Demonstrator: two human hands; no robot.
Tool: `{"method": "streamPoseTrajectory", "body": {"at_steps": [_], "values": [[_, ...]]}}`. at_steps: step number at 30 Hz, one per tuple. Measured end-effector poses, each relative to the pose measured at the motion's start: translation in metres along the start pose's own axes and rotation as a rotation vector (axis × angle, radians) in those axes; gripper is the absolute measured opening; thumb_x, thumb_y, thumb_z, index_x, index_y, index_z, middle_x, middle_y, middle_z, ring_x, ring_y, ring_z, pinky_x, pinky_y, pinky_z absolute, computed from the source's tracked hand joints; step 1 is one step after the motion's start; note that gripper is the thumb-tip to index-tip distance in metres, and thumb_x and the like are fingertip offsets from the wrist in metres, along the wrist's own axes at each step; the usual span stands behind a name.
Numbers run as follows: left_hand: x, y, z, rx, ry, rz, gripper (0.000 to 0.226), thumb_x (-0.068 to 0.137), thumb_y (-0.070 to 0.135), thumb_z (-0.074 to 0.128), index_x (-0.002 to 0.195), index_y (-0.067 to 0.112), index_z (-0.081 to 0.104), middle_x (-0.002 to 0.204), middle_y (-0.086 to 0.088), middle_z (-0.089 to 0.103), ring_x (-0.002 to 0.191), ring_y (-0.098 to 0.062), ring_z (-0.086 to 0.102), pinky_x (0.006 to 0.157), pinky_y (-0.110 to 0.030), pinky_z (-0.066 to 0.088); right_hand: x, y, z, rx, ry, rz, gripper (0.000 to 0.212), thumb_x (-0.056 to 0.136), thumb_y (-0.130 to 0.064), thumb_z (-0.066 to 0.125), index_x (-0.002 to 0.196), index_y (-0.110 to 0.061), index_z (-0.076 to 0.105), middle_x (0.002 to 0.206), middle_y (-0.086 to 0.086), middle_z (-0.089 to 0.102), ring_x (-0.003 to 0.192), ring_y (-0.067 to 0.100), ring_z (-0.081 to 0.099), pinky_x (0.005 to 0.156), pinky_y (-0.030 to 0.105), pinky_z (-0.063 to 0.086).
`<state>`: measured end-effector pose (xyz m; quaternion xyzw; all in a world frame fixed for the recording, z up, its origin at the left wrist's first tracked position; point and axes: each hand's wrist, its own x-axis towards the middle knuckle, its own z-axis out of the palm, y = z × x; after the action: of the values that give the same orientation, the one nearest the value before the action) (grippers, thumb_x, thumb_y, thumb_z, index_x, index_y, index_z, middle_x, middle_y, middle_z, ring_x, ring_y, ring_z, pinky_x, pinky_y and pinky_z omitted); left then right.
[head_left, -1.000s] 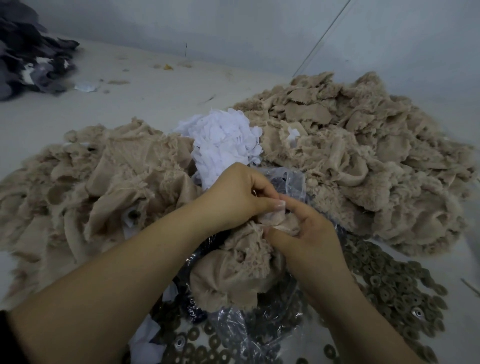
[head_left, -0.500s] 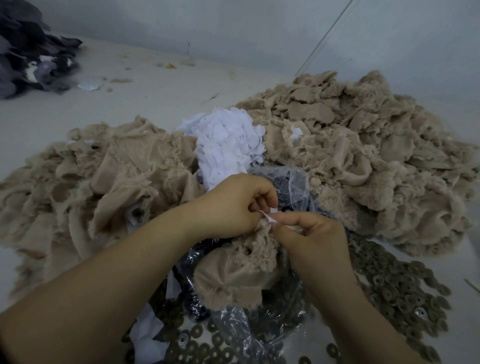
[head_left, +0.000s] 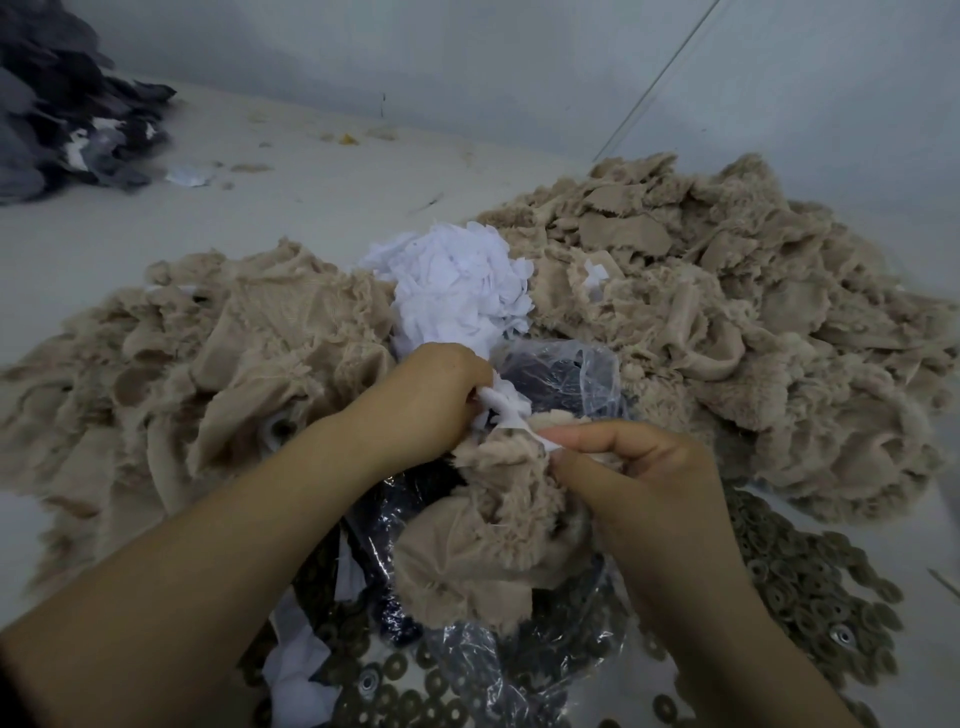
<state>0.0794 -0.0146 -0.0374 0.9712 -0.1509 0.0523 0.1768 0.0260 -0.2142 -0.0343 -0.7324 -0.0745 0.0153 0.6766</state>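
Pale grey worktop (head_left: 311, 202) against a bare wall (head_left: 467, 57), seen from above. Much of the work is hidden: the left hand (head_left: 431, 400) curls over one end of a white fabric scrap (head_left: 506, 410), so its fingertips cannot be seen. The right hand (head_left: 639, 478) pinches the other end between thumb and forefinger, its remaining fingers buried in a beige plush piece (head_left: 483, 561) that hangs beneath both hands. Whether scrap and plush are joined is hard to make out. Both forearms run off the lower edge. A crumpled clear plastic bag (head_left: 571, 374) lies just behind and under the hands, its dark contents blurred. Beyond sits a mound of white scraps (head_left: 457, 291), flanked by the left plush heap (head_left: 234, 353) and the right plush heap (head_left: 727, 322). Olive fabric rings (head_left: 810, 582) litter the near side, partly covered by arms and bag. A dark cloth pile (head_left: 62, 119) is cut off at far left.
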Motion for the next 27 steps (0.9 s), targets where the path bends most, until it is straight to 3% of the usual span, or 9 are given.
{"method": "streamPoseTrajectory", "body": {"at_steps": [2,4,6,8,10,14,18,22,27], "values": [[-0.005,-0.001,-0.001,-0.097,0.076,-0.001,0.029,0.081,-0.006,0.055,0.099,0.008,0.073,0.102,-0.007,0.068,0.095,-0.02,0.063,0.08,-0.03,0.048,0.0,-0.004,-0.002,-0.014,-0.019,-0.011,0.023,0.08,-0.001,0.075,0.081,-0.023,0.081,0.082,-0.002,0.078,0.082,0.017,0.075,0.077,0.041,0.061],[-0.013,0.004,-0.006,-0.255,0.17,0.051,0.049,0.076,-0.013,0.052,0.116,0.01,0.069,0.113,-0.004,0.063,0.095,0.005,0.058,0.078,-0.009,0.042,0.0,-0.004,-0.003,-0.016,-0.035,0.006,0.021,0.08,0.001,0.075,0.08,-0.02,0.081,0.083,-0.003,0.078,0.082,0.014,0.075,0.078,0.038,0.062],[-0.02,0.007,-0.013,-0.358,0.184,0.184,0.059,0.072,-0.017,0.053,0.123,0.012,0.063,0.116,0.0,0.056,0.087,0.019,0.051,0.071,-0.001,0.037,0.001,-0.005,-0.002,-0.004,-0.047,0.021,0.018,0.08,0.001,0.075,0.079,-0.016,0.081,0.084,-0.001,0.078,0.084,0.015,0.075,0.079,0.038,0.061],[-0.028,0.008,-0.017,-0.399,0.124,0.271,0.057,0.074,-0.012,0.062,0.124,0.015,0.062,0.119,0.003,0.054,0.096,0.012,0.054,0.075,-0.009,0.044,0.002,-0.005,-0.001,0.014,-0.053,0.027,0.017,0.08,0.0,0.075,0.079,-0.016,0.081,0.082,0.001,0.078,0.082,0.019,0.075,0.076,0.04,0.061],[-0.034,0.012,-0.015,-0.42,0.074,0.265,0.045,0.079,0.001,0.074,0.12,0.018,0.065,0.116,0.005,0.058,0.102,-0.008,0.06,0.08,-0.031,0.052,0.002,-0.005,-0.001,0.027,-0.055,0.027,0.014,0.079,-0.003,0.076,0.079,-0.017,0.081,0.082,0.002,0.078,0.08,0.02,0.075,0.073,0.039,0.061],[-0.04,0.016,-0.004,-0.347,0.2,0.151,0.017,0.085,0.009,0.074,0.099,0.018,0.074,0.094,0.008,0.069,0.087,-0.007,0.062,0.077,-0.038,0.053,0.002,-0.004,-0.001,0.065,-0.077,0.048,0.015,0.081,-0.002,0.075,0.079,-0.015,0.08,0.083,0.005,0.078,0.081,0.023,0.075,0.074,0.043,0.063],[-0.037,0.012,-0.002,-0.427,0.263,0.07,0.022,0.086,-0.003,0.066,0.094,0.014,0.077,0.089,0.016,0.067,0.084,-0.004,0.065,0.077,-0.022,0.053,0.003,-0.002,-0.002,0.062,-0.067,0.063,0.018,0.083,-0.001,0.073,0.081,-0.016,0.08,0.088,0.003,0.078,0.086,0.021,0.075,0.075,0.043,0.062],[-0.033,0.006,-0.001,-0.365,0.293,0.015,0.026,0.085,-0.009,0.065,0.098,0.009,0.077,0.09,0.021,0.063,0.086,0.015,0.059,0.077,0.0,0.04,0.005,0.002,-0.003,0.048,-0.034,0.059,0.014,0.081,-0.005,0.076,0.08,-0.018,0.081,0.085,0.004,0.078,0.084,0.024,0.076,0.077,0.046,0.061],[-0.028,0.0,-0.004,-0.182,0.425,-0.007,0.028,0.08,-0.015,0.063,0.096,0.004,0.078,0.094,-0.008,0.076,0.085,-0.011,0.065,0.082,-0.001,0.039,0.005,0.003,-0.004,0.051,-0.038,0.038,0.011,0.08,-0.009,0.078,0.08,-0.02,0.081,0.085,0.004,0.078,0.085,0.023,0.075,0.076,0.044,0.062]]}}
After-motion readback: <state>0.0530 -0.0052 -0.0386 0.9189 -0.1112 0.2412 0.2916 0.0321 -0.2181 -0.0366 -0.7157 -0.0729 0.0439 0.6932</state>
